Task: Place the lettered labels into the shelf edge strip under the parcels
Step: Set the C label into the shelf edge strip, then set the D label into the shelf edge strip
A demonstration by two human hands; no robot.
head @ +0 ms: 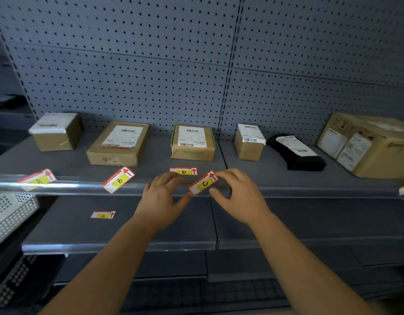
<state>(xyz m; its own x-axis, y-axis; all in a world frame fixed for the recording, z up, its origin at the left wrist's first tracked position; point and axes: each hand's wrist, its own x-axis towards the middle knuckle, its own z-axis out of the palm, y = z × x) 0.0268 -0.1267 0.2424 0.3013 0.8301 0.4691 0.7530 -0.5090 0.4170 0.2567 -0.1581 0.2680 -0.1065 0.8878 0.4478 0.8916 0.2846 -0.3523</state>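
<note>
I hold the C label [203,183] in both hands [161,196], right hand [236,194] too, at the shelf's front edge strip [83,186]. It sits crooked, so it may pop out and fall.

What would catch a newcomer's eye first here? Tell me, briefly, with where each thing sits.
First, the two hands at the middle of the shelf edge: the left hand and right hand pinch the tilted label C between them at the edge strip. Next, the bright red and yellow labels A and B, crooked along the strip to the left. Behind, a row of parcels stands against the pegboard wall.
</note>
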